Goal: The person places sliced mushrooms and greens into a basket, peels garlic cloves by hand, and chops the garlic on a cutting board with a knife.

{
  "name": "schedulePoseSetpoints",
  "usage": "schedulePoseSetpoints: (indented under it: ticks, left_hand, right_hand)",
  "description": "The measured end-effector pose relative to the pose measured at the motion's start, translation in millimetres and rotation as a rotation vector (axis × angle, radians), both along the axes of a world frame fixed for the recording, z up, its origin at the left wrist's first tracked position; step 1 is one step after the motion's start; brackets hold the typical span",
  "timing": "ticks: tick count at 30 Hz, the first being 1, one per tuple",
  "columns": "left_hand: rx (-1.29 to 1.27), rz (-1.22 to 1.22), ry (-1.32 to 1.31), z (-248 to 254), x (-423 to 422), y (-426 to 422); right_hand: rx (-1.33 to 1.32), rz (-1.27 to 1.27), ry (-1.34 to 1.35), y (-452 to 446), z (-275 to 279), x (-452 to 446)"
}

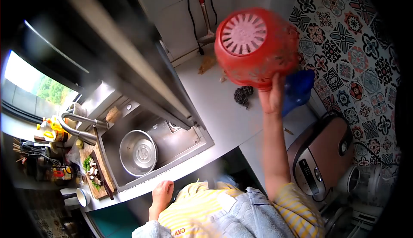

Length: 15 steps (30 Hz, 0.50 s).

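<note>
My right hand (272, 96) grips the rim of a red plastic colander (279, 44). The colander is raised and tilted, its pale slotted base turned toward me. Behind it and my wrist shows a blue plastic thing (299, 89), partly hidden. A dark wire scrubber (243, 96) lies on the white worktop just left of that hand. My left hand (162, 193) hangs in front of my body by the counter edge, its fingers curled in and nothing visible in them.
A steel basin (138, 153) stands in the sink (185, 145) under a curved tap (79, 130). Left of it, a cutting board (105, 173) bears a knife and chopped food. A rice cooker (320, 156) is at the right. Patterned tiles (344, 44) cover the right-hand wall.
</note>
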<state>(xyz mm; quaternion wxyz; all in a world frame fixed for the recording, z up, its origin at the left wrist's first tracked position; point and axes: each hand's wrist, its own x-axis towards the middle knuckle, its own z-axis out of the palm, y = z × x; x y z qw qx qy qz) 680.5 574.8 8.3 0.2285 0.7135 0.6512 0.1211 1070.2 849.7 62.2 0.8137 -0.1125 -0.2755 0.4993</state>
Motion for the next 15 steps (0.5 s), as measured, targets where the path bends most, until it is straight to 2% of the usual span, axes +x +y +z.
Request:
schedulePoseSetpoints:
  ticks: [2,4,8,10,12,15]
  left_hand:
    - [0.012,-0.045,-0.046,-4,-4,7]
    - [0.044,-0.108,-0.046,-2,-7,16]
    - [0.127,-0.18,-0.166,-8,-29,29]
    - [0.134,-0.161,-0.246,0,-42,33]
    - [0.133,-0.199,-0.272,4,-62,36]
    - [0.137,-0.208,-0.32,-7,-89,35]
  right_hand:
    - [0.067,-0.187,-0.222,-39,40,-4]
    - [0.091,-0.414,-0.312,-82,70,-16]
    - [0.26,-0.996,-0.575,-170,111,-45]
    - [0.29,-1.102,-0.664,-215,117,-54]
    - [0.349,-1.108,-0.892,-257,119,-59]
    - [0.184,-0.692,-1.312,-315,143,-70]
